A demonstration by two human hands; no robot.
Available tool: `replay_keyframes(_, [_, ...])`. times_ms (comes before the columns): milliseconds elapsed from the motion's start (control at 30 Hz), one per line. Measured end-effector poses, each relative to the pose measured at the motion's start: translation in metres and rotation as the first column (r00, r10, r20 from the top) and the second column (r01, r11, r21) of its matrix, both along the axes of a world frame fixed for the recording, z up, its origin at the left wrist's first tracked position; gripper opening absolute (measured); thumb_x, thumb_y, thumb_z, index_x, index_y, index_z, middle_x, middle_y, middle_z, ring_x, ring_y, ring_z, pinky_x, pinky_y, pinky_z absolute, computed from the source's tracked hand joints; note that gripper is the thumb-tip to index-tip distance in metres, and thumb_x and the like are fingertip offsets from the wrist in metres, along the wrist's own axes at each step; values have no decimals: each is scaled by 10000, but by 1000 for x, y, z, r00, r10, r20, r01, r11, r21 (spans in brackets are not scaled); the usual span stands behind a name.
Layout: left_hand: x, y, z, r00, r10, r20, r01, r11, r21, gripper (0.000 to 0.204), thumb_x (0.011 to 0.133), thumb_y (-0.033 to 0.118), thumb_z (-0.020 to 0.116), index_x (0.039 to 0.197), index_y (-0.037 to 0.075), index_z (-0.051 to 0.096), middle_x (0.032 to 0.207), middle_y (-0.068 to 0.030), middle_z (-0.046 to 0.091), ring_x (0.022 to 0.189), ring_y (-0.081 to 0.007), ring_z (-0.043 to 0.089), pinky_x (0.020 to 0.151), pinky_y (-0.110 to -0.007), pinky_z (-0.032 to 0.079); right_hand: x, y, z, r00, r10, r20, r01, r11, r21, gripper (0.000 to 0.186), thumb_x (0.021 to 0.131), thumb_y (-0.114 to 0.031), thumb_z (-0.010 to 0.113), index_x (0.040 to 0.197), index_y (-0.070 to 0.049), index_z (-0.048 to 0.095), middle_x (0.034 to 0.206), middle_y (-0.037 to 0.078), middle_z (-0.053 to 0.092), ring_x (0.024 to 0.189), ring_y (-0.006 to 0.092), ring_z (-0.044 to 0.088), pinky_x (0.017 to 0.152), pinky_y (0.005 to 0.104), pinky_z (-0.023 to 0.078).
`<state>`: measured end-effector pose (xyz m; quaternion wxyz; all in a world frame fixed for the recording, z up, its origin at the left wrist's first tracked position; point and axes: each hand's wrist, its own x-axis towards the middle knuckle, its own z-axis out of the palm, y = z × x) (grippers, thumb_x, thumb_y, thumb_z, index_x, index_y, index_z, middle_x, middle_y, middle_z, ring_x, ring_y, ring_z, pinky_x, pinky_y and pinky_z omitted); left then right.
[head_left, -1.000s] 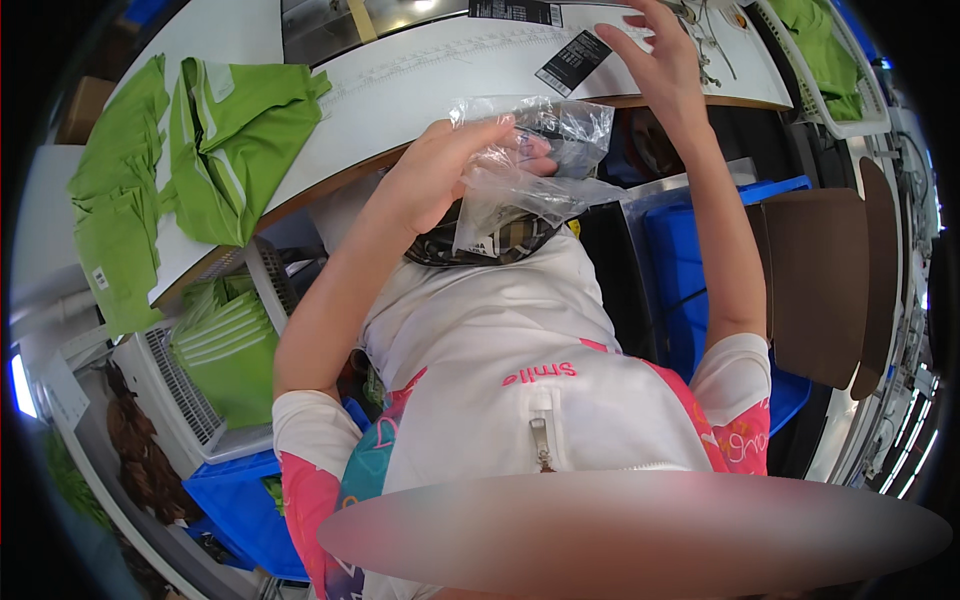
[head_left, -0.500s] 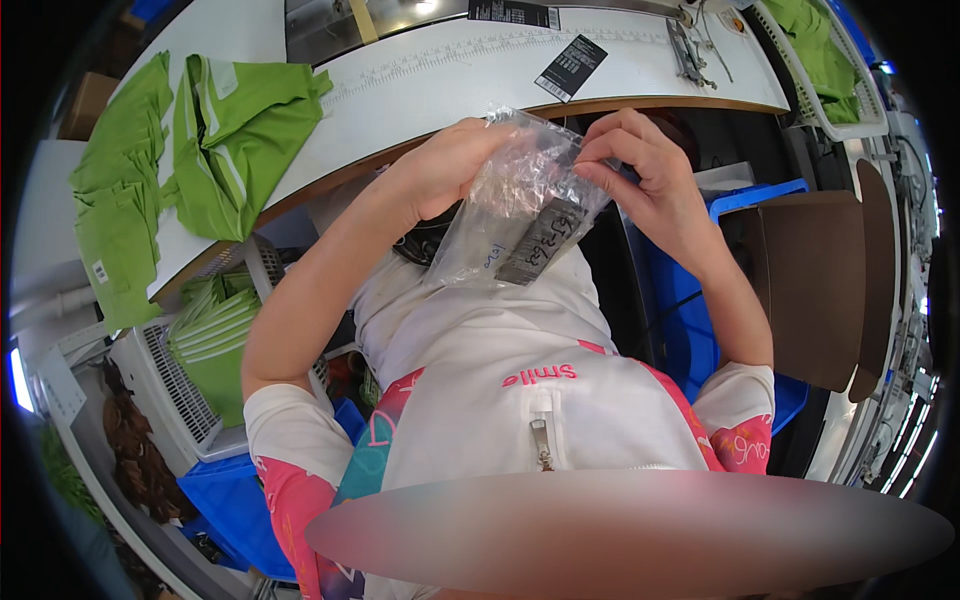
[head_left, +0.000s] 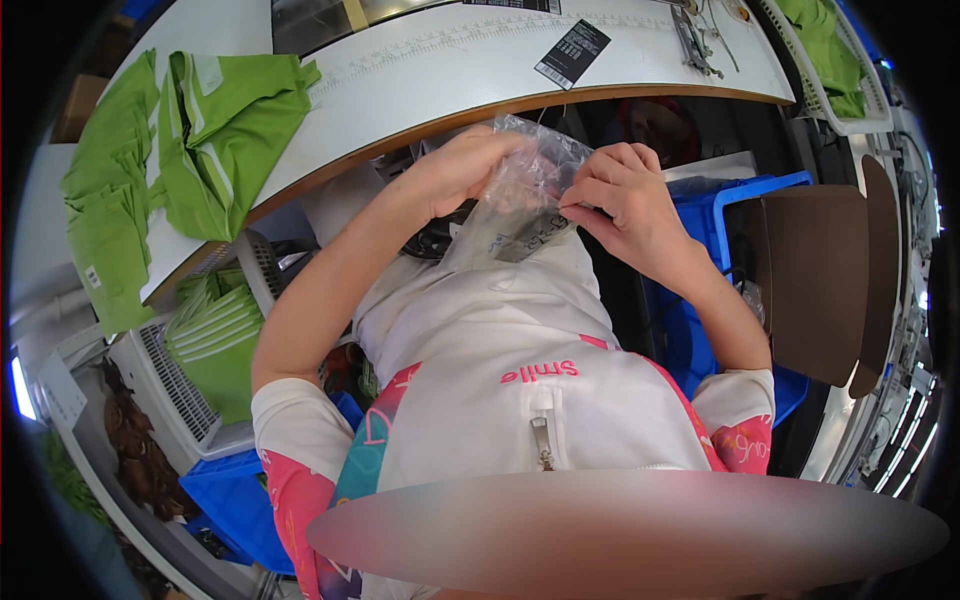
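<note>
A clear plastic bag hangs in front of my waist, held between my two hands. Inside its lower part, or on it, is a dark grey piece with handwriting. My left hand grips the bag's upper left side, its fingertips partly covered by the crinkled film. With thumb and fingers closed together, my right hand pinches the bag's right edge. Ahead on the white table lies a black printed tag, apart from both hands.
Green folded garments lie on the table's left end and overhang its edge. Below them stands a white basket of green pieces. To the right are a blue crate and a brown open box. Metal scissors-like tools lie on the table's far right.
The bag has tilted and bunched up, so its lower part shows less. My right hand has moved left and slightly down along the bag's edge. The left hand keeps its grip.
</note>
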<state>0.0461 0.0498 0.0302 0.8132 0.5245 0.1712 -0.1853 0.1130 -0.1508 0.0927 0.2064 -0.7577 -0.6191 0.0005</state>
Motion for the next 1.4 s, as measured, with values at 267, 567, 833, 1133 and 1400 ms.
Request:
replay_keyframes(267, [1,1,-8,1000,7,7,-7,999,-53,338,916,233,439,1070,-34,577,983,-121,637,845,-196,642,718,-334,546,-3,-3,-6,971,161,179,-173,984,50,187,709,-54,682,881,-92,620,911,1,629,901,220,544,806,365,362])
replay_keyframes(567, [3,-2,-14,993,-112,-27,112,994,0,376,898,284,465,1080,-20,590,985,-111,637,865,-207,642,752,-342,516,14,13,-5,891,-125,-436,1,962,-275,80,705,-64,650,782,-50,667,693,110,642,667,277,620,669,371,457])
replay_keyframes(833, [-5,-8,-5,995,-102,3,102,995,-11,446,893,359,454,1091,-19,584,918,-112,634,854,-192,626,755,-320,491,17,15,-21,979,176,-106,-205,838,-505,84,684,-160,646,679,-76,643,600,114,599,620,293,616,586,380,483])
replay_keyframes(1133, [-28,-10,-17,953,-180,246,199,978,-57,357,856,180,601,1138,-35,567,1043,-72,619,946,-114,568,852,-255,435,29,24,-16,907,-166,-388,-51,869,-492,166,661,-185,698,654,-37,623,591,95,597,599,263,609,551,359,457])
replay_keyframes(1400, [-27,-4,-38,982,-162,98,174,976,-131,327,860,121,593,1144,-37,563,1065,-49,614,958,-100,562,860,-236,424,47,18,-24,745,-144,-651,-34,967,-253,161,753,-137,675,741,9,609,620,49,579,569,136,529,567,291,430])
